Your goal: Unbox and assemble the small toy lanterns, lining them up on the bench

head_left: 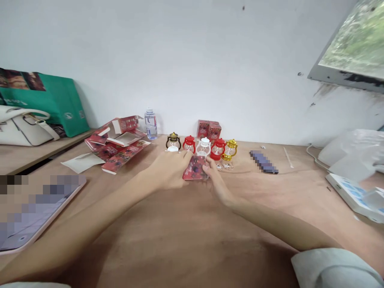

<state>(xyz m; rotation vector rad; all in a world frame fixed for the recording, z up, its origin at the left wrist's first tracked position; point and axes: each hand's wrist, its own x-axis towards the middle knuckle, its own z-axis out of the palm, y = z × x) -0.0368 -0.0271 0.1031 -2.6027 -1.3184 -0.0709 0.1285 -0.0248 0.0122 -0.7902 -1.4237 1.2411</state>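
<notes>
A small red printed cardboard box (195, 169) is held between both hands just above the table. My left hand (174, 167) is closed on its left side, the fingers reaching over the upper edge. On the right side, my right hand (212, 170) grips it with the thumb on the face. Behind the box stand several small lanterns in a row: a bronze lantern (173, 141), a red lantern (189, 141), a white lantern (203, 145), another red lantern (218, 149) and a gold lantern (230, 150). Small flat pieces (227, 166), too small to make out, lie beside my right hand.
More red boxes (207, 128) stand against the wall. Opened, flattened cartons (120, 146) are piled left, near a water bottle (151, 125). A tablet (45, 216) lies front left, a dark phone (264, 161) and a power strip (354, 196) to the right.
</notes>
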